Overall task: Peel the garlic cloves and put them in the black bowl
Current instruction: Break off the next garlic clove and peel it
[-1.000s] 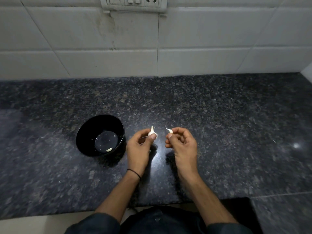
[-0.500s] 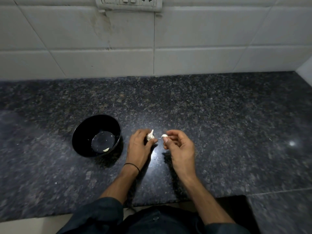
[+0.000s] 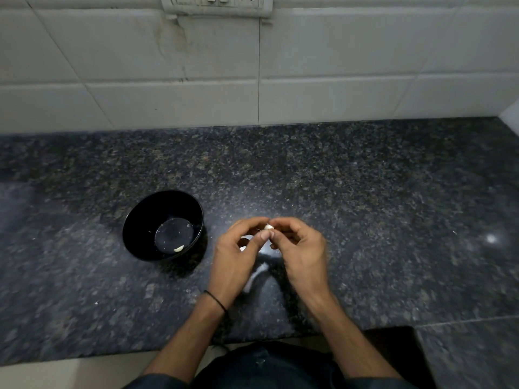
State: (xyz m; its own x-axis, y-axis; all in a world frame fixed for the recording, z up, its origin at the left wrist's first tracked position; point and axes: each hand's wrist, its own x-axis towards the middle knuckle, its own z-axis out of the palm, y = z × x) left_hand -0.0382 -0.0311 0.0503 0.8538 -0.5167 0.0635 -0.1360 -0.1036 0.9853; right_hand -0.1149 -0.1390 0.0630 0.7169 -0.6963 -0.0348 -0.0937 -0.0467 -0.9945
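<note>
Closest in, at the table's near edge, there is dark clothing [image 3: 266, 366] on the person, and both bare forearms reach forward over the stone. A thin black band [image 3: 215, 300] circles the left wrist.

Further on, the left hand [image 3: 233, 259] and right hand [image 3: 302, 254] meet fingertip to fingertip just above the table [image 3: 379, 206]. Both hands have their fingers curled in. The grip is a tight pinch from each side: the left thumb and forefinger close from one side, the right thumb and forefinger from the other. Between them sits a small white garlic clove [image 3: 268, 227], only partly showing past the fingertips. A pale bit shows inside the curl of the left hand; I cannot tell whether it is skin from the clove. Nearer than the grip, a blurred pale streak lies on the polished stone, too smeared to name.

To the left of the grip and level with it, close by but apart from the left hand, stands the black bowl [image 3: 132, 224], upright on the table. One peeled clove [image 3: 178, 248] lies on its flat bottom, on the side nearest the grip.

Beyond the grip the dark speckled table runs back to a white tiled wall [image 3: 323, 66]. One tile up and to the left of the grip carries a grey stain [image 3: 171, 37]. Farthest off, at the very top, a white switch and socket plate [image 3: 216, 5] is fixed to the tiles.
</note>
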